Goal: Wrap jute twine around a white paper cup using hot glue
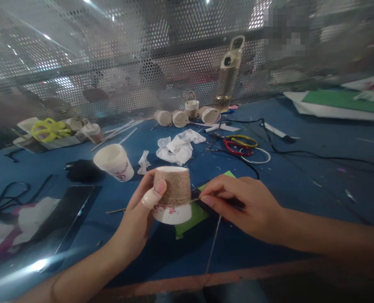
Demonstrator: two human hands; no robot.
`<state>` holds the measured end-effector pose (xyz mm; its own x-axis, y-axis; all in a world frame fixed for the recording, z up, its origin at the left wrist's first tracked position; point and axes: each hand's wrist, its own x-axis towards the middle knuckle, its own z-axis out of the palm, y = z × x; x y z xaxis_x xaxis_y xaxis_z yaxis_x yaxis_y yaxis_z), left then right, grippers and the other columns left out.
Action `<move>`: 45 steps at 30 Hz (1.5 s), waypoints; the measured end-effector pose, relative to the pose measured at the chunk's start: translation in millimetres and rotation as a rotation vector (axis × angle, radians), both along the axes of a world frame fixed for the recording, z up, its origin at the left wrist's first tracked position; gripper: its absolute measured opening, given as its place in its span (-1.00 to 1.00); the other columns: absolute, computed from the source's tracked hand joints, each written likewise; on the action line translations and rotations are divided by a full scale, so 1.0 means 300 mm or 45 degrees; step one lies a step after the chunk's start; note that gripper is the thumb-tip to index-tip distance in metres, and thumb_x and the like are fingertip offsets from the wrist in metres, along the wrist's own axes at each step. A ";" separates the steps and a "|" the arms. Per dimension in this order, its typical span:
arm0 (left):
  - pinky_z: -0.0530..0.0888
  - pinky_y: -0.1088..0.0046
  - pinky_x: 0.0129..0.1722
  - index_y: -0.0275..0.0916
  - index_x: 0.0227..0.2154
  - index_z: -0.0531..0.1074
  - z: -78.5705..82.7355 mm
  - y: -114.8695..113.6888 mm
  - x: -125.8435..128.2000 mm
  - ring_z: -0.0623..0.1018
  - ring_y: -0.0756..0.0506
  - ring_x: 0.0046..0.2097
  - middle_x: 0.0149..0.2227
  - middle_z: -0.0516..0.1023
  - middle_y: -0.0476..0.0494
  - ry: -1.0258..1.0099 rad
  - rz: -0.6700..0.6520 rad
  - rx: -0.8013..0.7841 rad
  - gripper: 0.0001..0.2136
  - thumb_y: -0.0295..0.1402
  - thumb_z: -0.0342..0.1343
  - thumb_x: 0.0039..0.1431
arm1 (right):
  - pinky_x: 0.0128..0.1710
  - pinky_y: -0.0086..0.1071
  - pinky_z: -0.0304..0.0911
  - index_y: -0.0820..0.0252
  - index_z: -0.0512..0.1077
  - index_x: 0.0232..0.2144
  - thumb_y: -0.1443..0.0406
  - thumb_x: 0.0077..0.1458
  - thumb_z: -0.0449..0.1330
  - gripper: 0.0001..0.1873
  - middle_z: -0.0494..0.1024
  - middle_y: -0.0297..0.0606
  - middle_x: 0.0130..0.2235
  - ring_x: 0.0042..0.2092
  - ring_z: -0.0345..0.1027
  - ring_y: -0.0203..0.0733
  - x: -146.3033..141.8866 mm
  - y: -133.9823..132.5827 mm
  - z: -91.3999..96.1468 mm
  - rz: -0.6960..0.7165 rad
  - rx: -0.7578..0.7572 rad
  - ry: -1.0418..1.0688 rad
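My left hand (145,206) grips a white paper cup (172,213) turned upside down, its thumb wearing a pale wrap. Brown twine (175,187) is wound in tight rows around most of the cup, leaving a white band with pink blossom print at the lower rim. At the cup's right side my right hand (237,202) pinches the free twine between thumb and forefinger. The strand (214,244) hangs from that hand over the table's front edge. Under the cup lies a piece of green paper (189,221).
A second paper cup (114,163) stands to the left, with white lace (182,146) behind. Scissors (243,145) and a black cord (300,153) lie right. Several twine-wrapped cups (179,118) and a bottle (228,78) are near the perforated screen. A dark tablet-like slab (75,210) lies left.
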<state>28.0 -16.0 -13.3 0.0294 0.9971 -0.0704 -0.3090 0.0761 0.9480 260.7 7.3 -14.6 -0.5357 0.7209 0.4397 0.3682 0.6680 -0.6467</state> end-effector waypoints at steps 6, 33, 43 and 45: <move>0.62 0.22 -0.05 -0.15 -0.17 0.65 0.001 -0.002 0.003 0.68 -0.31 -0.01 -0.13 0.71 -0.17 -0.042 -0.045 -0.029 -0.64 0.00 0.45 0.14 | -0.54 -0.43 0.10 0.08 0.44 -0.22 0.21 0.46 0.13 -0.83 0.57 -0.48 -0.56 -0.59 0.33 -0.34 -0.002 -0.001 -0.004 0.002 0.060 -0.004; 0.62 0.18 0.06 -0.15 -0.16 0.68 -0.002 -0.004 0.008 0.69 -0.30 0.00 -0.16 0.73 -0.16 -0.113 -0.119 -0.051 -0.67 -0.04 0.46 0.15 | -0.58 -0.52 0.03 0.13 0.38 -0.25 0.31 0.44 0.14 -0.86 0.39 -0.58 -0.62 -0.62 0.17 -0.43 -0.005 -0.001 -0.014 0.072 0.133 0.022; 0.63 0.20 0.01 -0.16 -0.18 0.66 -0.002 -0.007 0.005 0.70 -0.29 -0.03 -0.17 0.72 -0.16 -0.124 -0.149 -0.051 -0.69 -0.06 0.46 0.16 | -0.58 -0.52 0.03 0.13 0.38 -0.25 0.32 0.44 0.15 -0.87 0.42 -0.57 -0.60 -0.62 0.19 -0.43 -0.007 -0.002 -0.018 0.076 0.154 0.028; 0.63 0.20 -0.01 -0.16 -0.19 0.66 -0.002 -0.006 0.005 0.70 -0.29 -0.03 -0.17 0.72 -0.16 -0.126 -0.151 -0.049 -0.68 -0.05 0.46 0.15 | -0.57 -0.52 0.04 0.13 0.38 -0.25 0.32 0.44 0.15 -0.87 0.43 -0.56 -0.60 -0.61 0.19 -0.43 -0.007 -0.002 -0.018 0.076 0.144 0.024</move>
